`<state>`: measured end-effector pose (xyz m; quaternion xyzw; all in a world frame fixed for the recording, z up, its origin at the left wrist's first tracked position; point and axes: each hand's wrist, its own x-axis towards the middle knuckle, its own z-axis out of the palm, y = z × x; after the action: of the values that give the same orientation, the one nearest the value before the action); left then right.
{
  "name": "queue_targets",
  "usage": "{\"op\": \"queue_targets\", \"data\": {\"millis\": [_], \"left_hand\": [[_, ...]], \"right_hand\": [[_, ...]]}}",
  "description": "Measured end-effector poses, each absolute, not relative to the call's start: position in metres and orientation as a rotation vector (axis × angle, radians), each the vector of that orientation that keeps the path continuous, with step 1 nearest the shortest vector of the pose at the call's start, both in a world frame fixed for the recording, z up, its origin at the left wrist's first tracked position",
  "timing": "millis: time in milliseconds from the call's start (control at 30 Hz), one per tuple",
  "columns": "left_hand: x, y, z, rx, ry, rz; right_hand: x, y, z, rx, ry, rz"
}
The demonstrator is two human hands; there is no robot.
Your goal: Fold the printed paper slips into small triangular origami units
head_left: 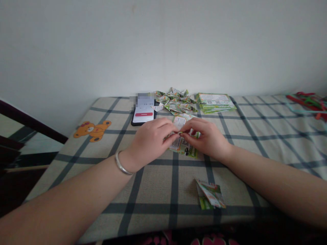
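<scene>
A green-and-white printed paper sheet [187, 149] lies on the checked tablecloth under both hands. My left hand [153, 139], with a silver bangle at its wrist, is closed in a pinch on the middle of the sheet. Right beside it, my right hand [204, 137] pinches the same spot, fingertips almost touching the left ones. The fingers and palms cover parts of the sheet, so the fold between them cannot be made out. Nearer the front edge sits a separate folded piece of printed paper [211, 194], creased and partly standing up.
Several folded paper pieces [176, 100] are heaped near the wall, beside a phone [143, 110] with a lit screen. A stack of flat printed sheets [214, 101] lies right of them. A flat bear figure [92, 130] is on the left; red and green items [310, 102] sit far right.
</scene>
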<state>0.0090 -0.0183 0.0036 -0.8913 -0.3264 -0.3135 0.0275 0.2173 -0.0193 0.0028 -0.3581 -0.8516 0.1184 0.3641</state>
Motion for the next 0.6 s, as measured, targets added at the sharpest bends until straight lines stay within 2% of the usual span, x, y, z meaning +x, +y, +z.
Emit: {"op": "queue_targets", "data": {"millis": [333,600], "left_hand": [[0.01,-0.0194,0.0051,-2.819,-1.037,-0.937],[0.011,-0.0189,0.0025,-2.887,-0.995,-1.093]], "right_hand": [[0.2167,-0.0198,0.001,-0.905,-2.225,0.316],[0.2172,-0.0214,0.0009,-0.941,-2.258,0.29]]}}
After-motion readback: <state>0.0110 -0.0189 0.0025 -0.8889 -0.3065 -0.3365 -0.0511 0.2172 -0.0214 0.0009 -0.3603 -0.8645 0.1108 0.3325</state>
